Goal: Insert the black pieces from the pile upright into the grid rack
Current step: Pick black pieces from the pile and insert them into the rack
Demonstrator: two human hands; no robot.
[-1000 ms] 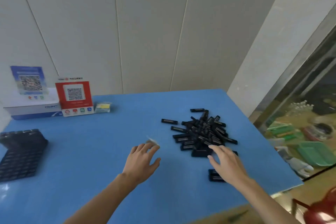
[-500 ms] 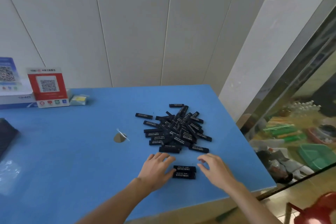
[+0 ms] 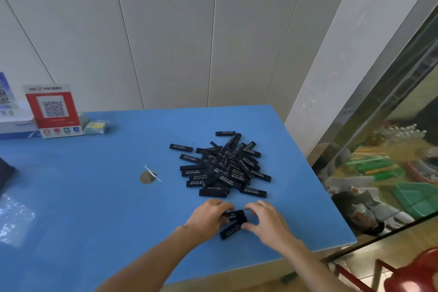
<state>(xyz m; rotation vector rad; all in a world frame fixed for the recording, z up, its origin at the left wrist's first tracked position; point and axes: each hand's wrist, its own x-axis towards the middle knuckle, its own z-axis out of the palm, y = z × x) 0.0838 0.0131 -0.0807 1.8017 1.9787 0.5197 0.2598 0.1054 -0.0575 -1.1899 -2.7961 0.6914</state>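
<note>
Two hands work at the near edge of a heap of black pieces on a blue table.

Matte, smooth blue tabletop (image 3: 99,197) carries the loose pile of flat black rectangular pieces (image 3: 225,166), white-lettered, lying flat at mixed angles, right of centre. Just near of it, left hand (image 3: 208,219) and right hand (image 3: 269,223), fingers curled, grip two separate black pieces (image 3: 233,221) between them; the nearer one's long axis runs diagonally, near-left to far-right. A red QR-code sign (image 3: 53,110) stands far left.

A pile of black rectangular plastic pieces (image 3: 224,165) lies centre frame on the blue table (image 3: 94,208); a red QR-code sign (image 3: 53,110) stands upper left; perhaps the dark grid rack (image 3: 6,172) at the left edge.
</note>
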